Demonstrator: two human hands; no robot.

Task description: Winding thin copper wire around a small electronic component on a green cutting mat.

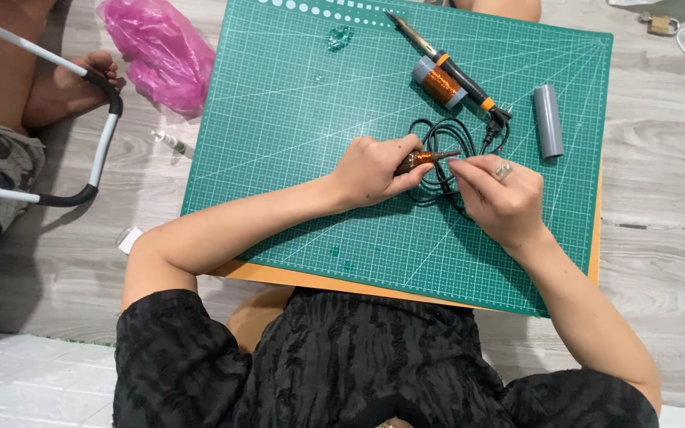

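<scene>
Underfoot, pale grey wood-look floor (660,261) carries a green cutting mat (295,119) printed with a white grid, laid over an orange board (279,277) whose edge shows along the near side. On the mat lie a soldering iron (445,65) with an orange-ringed black handle, a spool of copper wire (440,83) touching it, a short grey tube (549,120) off to the right, and a loop of black cord (457,139). A pink plastic bag (156,49) sits on the floor beside the mat's far left corner, and another person's hand (93,75) rests near a white and black frame (105,119) at the left.

Both forearms reach in from the near edge and meet at the middle of the mat. The left hand (374,170) is curled shut around a small copper-wound coil (416,161), whose dark tip pokes out to the right. The right hand (501,198), a ring on one finger, has its fingertips pressed together at that tip, pinching something too fine to make out.
</scene>
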